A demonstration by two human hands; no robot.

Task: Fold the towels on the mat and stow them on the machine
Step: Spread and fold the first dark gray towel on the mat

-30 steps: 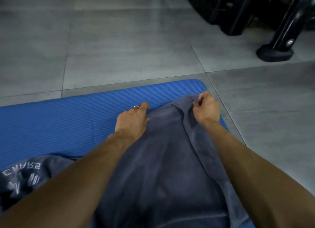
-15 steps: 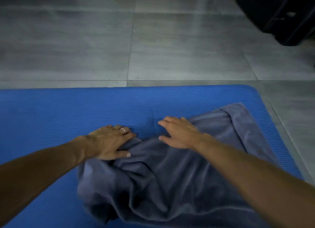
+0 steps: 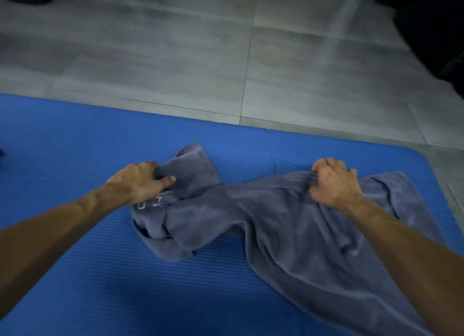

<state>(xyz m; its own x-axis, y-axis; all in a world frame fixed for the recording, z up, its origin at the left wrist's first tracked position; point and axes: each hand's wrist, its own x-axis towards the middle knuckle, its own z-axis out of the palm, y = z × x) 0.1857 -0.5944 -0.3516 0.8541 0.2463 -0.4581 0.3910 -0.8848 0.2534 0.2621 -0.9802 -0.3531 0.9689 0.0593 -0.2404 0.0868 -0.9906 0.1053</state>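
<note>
Grey towel bunched on the blue mat, gripped at two points

The towel [image 3: 288, 225] looks soft, limp and light, and lies twisted on the mat [image 3: 75, 160]; it is best taken at edges or corners. The left hand [image 3: 140, 182] pinches a fold by the printed end, and the right hand [image 3: 334, 182] clenches the far edge. Half a second ago both hands lay flat, close together; now they are well apart.
</note>
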